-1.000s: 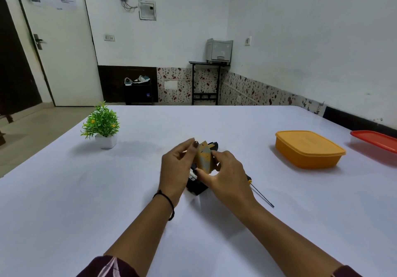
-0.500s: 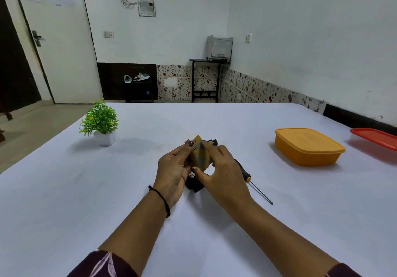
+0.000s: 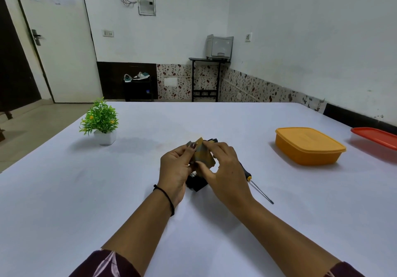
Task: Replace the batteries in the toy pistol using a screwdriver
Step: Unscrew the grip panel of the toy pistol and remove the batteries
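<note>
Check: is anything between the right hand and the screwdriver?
Nothing visible. The screwdriver lies on the table just beside the right hand, its handle partly hidden behind that hand. The orange container sits farther right, beyond it. The right hand is not free, though: with the left hand it grips the toy pistol.

Head-worn camera looks forward and down over the table (image 3: 64,190).

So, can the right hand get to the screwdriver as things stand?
Probably yes: the screwdriver lies on the table just beside the right hand, with nothing between them. But that hand now pinches the toy pistol, so it must let go first.
</note>
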